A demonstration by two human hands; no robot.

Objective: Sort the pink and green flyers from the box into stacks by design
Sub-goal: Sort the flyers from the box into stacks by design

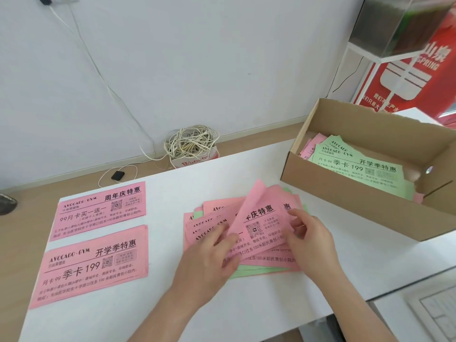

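Right hand (pixel 312 240): thumb and fingers pinch the right edge of one pink flyer (pixel 261 218). The sheet is raised off the heap at that side, with its far corner tilted up and its print facing the camera.

Left hand (pixel 209 257): palm down, fingers fairly straight, resting on the heap, fingertips at the raised sheet's left edge. It grasps nothing that can be seen.

Loose heap (pixel 249 269): pink and green flyers, fanned and overlapping, lying under both hands in the middle of the white tabletop (pixel 246 307). Green edges show at its near side and far right corner.

Far pink stack (pixel 101 208): at the left edge of the tabletop, towards the far side, squared up. Its top sheet carries the same headline as the raised flyer.

Near pink stack (pixel 91 265): just beside the far pink stack on its near side, apart from it, showing a different headline and a large "199".

Cardboard box (pixel 345 191): open-topped, at the far right corner of the tabletop. A green flyer (pixel 357 169) lies uppermost inside, and pink sheets (pixel 313 144) show beneath it at the box's left end.

Coiled white cable (pixel 190 141): heaped past the far edge, against the wall.

Red signboard (pixel 407 80): behind the box, upper right.
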